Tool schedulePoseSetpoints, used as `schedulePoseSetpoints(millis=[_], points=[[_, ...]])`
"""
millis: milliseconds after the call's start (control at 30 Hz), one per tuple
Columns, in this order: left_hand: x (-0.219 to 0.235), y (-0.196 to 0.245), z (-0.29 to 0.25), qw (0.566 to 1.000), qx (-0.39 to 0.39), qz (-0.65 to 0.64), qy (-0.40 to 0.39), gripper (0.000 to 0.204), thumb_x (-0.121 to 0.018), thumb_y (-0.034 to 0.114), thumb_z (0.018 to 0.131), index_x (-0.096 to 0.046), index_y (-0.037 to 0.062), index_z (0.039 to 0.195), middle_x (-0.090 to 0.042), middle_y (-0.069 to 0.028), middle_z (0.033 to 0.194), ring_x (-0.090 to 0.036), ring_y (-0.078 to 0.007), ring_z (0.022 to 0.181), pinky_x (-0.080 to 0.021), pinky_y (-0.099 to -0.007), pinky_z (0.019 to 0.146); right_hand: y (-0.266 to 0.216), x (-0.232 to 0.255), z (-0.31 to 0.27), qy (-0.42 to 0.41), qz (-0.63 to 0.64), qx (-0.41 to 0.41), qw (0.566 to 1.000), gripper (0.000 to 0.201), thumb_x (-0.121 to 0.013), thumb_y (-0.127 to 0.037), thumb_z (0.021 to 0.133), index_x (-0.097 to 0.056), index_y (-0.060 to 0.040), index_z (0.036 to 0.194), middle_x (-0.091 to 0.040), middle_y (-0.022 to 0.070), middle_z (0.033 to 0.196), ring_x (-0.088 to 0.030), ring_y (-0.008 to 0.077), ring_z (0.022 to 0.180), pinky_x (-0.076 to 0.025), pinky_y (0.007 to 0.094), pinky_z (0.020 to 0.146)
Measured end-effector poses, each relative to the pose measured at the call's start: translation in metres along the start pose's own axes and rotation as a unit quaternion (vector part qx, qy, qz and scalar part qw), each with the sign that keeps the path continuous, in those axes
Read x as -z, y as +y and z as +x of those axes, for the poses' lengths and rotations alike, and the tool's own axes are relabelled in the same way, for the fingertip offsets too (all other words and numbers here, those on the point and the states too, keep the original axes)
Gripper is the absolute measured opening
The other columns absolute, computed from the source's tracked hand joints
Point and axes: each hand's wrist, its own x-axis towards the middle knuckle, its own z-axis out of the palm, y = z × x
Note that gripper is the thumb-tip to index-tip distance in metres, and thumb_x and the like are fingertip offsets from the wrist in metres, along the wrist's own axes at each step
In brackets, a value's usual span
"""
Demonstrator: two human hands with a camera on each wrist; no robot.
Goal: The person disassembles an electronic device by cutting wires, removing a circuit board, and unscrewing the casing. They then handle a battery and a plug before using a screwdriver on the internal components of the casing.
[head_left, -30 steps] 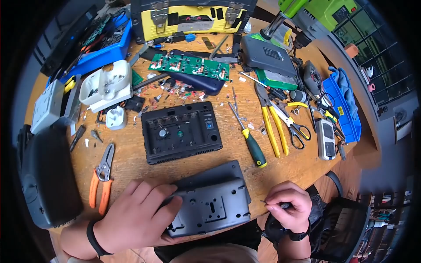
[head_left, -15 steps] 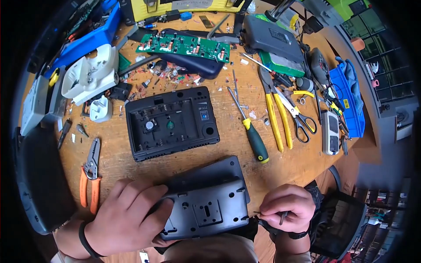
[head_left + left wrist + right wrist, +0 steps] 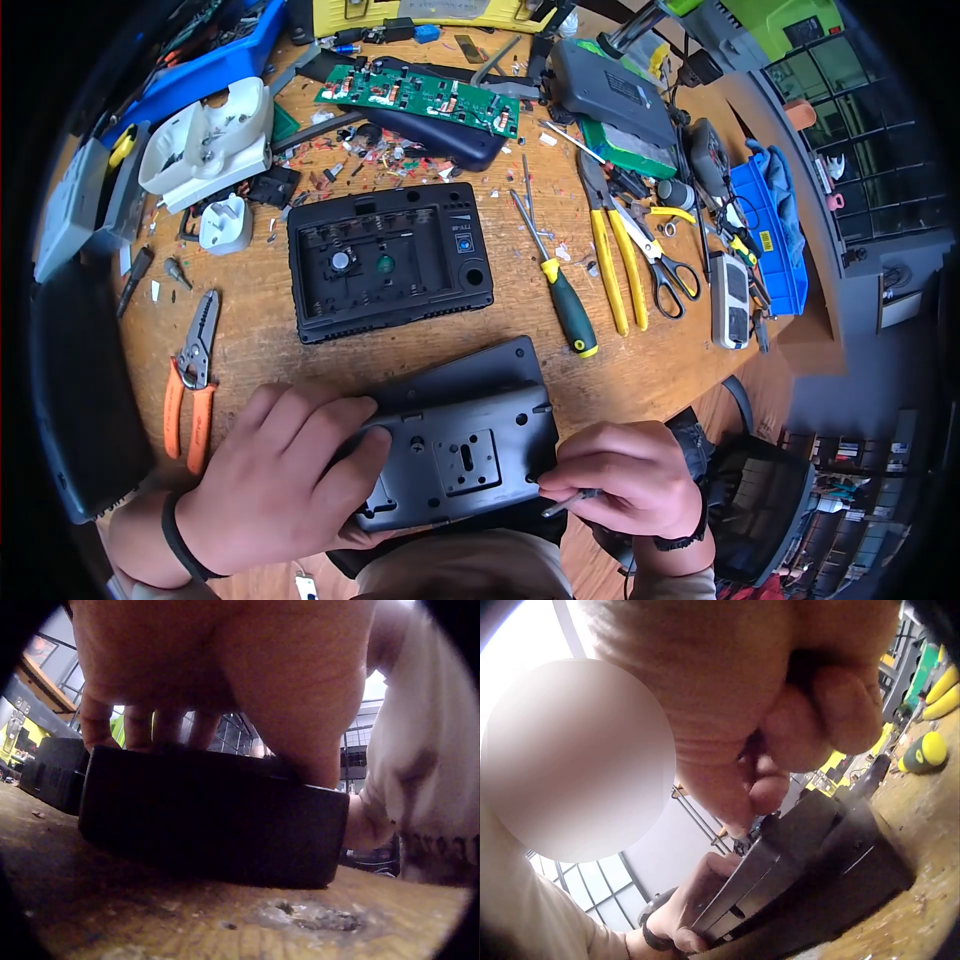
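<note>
Black rectangular plastic housing (image 3: pixel 485 473), with a slotted recess in its face, at the lower centre of the frame, on the near edge of a brown wooden table (image 3: pixel 245 290). Clamped at its left end by the fingers and thumb of the left hand (image 3: pixel 275 475), lower left. At its right corner, the right hand (image 3: pixel 625 480), fingers bunched together and closed on a slim dark rod (image 3: pixel 572 501); contact between fingertips and housing impossible to tell.

Just above, at centre, an open black plastic casing with a hollow rectangular interior (image 3: pixel 405 292). At left, wire strippers with orange handles (image 3: pixel 199 374), near the left hand. Right of centre, in a loose row, a screwdriver with a green-and-yellow handle (image 3: pixel 571 312), long yellow-handled cutters (image 3: pixel 607 270) and metal scissors with black loop handles (image 3: pixel 647 247). At upper centre, across a dark blue plastic shell (image 3: pixel 440 142), a long green circuit board (image 3: pixel 420 97).
</note>
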Motion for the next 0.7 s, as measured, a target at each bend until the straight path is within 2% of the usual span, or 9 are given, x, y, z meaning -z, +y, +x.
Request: schedulePoseSetpoints(millis=[133,233,300,467,700], points=[[0.001,0.002,0.000,1.000,0.012,-0.019,0.003,0.044,-0.070,0.025,0.078,-0.065,0.0024,0.115,-0.063,-0.0161,0.118,-0.061,-0.0328,0.103,-0.049,-0.0418,0.084,-0.009,0.005,0.006,-0.029,-0.039,-0.042,0.998,0.018,-0.080,-0.011,0.082,-0.075,-0.0107,0.099,-0.069,0.0023,0.095,-0.071,0.0213,0.074,-0.057,0.0332,0.063],[0.001,0.000,-0.001,1.000,0.006,-0.014,0.000,0.048,-0.072,0.030,0.078,-0.065,0.0024,0.116,-0.062,-0.0157,0.119,-0.061,-0.0326,0.105,-0.049,-0.0427,0.085,-0.017,0.009,0.012,-0.058,-0.079,-0.042,0.994,0.017,-0.080,-0.011,0.082,-0.072,-0.0105,0.098,-0.067,0.0022,0.095,-0.070,0.0224,0.074,-0.057,0.0345,0.061],[0.002,-0.002,-0.003,1.000,-0.008,-0.017,-0.014,0.076,-0.089,0.048,0.065,-0.063,-0.0008,0.117,-0.061,-0.0200,0.118,-0.062,-0.0391,0.104,-0.049,-0.0484,0.088,-0.024,0.012,0.017,-0.075,-0.098,-0.045,0.991,0.018,-0.079,-0.010,0.082,-0.072,-0.0104,0.098,-0.066,0.0022,0.095,-0.070,0.0228,0.074,-0.056,0.0351,0.061],[0.002,0.000,-0.002,1.000,-0.002,-0.027,-0.005,0.075,-0.089,0.046,0.064,-0.064,-0.0013,0.116,-0.061,-0.0192,0.118,-0.062,-0.0388,0.106,-0.049,-0.0486,0.088,-0.031,0.013,0.022,-0.108,-0.144,-0.038,0.983,0.020,-0.079,-0.010,0.082,-0.070,-0.0103,0.100,-0.064,0.0018,0.096,-0.069,0.0237,0.073,-0.056,0.0366,0.060],[0.002,0.000,-0.002,0.999,0.003,-0.034,-0.009,0.072,-0.089,0.044,0.064,-0.064,-0.0013,0.115,-0.060,-0.0185,0.116,-0.061,-0.0386,0.107,-0.049,-0.0487,0.089,-0.031,0.010,0.013,-0.075,-0.152,-0.040,0.985,0.026,-0.080,-0.011,0.082,-0.072,-0.0104,0.106,-0.066,0.0025,0.099,-0.070,0.0241,0.073,-0.057,0.0352,0.062]])
